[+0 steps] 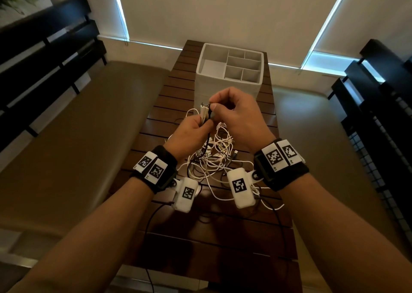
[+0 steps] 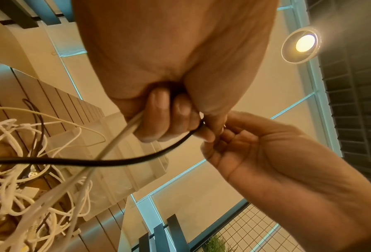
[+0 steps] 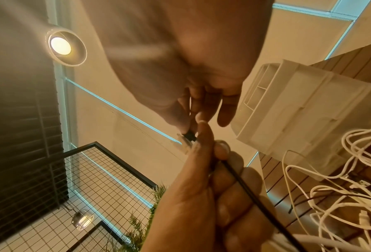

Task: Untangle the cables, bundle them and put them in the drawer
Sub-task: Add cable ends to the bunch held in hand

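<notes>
Early stage: nothing bundled, nothing stowed. Slatted table point(image 1: 178, 87) under both hands. White drawer unit point(image 1: 229, 76) stands just beyond the hands, its top compartments empty, and no drawer looks pulled out. Cable tangle point(image 1: 214, 157) lies on the table below and between the wrists, mostly white leads with a few dark ones, all knotted together.

Left hand point(image 1: 189, 132) is clenched round a gathered set of cable ends point(image 1: 204, 112), which stick up past its thumb. Right hand point(image 1: 238, 114) pinches the plug of a black cable point(image 2: 120, 161) right against those ends. Wrist views are blurred there, so probably adding it to the set.

Left to do: separate the leads, coil and bundle them, open a drawer, put them in.
</notes>
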`<state>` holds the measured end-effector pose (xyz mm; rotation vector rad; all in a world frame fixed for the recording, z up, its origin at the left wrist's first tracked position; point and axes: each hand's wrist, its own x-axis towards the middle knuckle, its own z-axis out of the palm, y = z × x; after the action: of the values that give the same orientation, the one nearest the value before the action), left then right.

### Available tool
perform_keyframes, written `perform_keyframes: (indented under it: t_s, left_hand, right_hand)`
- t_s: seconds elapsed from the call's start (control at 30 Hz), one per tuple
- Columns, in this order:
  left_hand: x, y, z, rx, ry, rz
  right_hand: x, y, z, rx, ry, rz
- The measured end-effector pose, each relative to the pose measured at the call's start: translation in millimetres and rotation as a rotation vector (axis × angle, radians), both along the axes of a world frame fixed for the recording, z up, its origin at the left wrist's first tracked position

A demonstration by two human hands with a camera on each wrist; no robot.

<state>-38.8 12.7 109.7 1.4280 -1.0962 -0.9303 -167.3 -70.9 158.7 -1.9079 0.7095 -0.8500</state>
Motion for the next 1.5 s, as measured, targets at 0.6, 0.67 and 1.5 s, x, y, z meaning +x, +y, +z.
perform_keyframes:
  t_s: [0.6, 0.67, 1.5]
  left_hand:
    - [-17.5, -4.9, 22.2, 0.007, 0.135, 0.026]
    - [-27.0, -2.7, 29.9, -0.016, 0.159, 0.016]
    - [22.0, 11.7, 14.0, -0.015, 0.098, 0.095]
  right_hand:
    - [0.5, 7.3, 3.0, -0.128, 0.043, 0.065]
    - [3.6, 6.2, 1.9, -0.175, 0.157, 0.127]
    - [-54.3, -24.2, -84.0, -0.215, 0.643, 0.163]
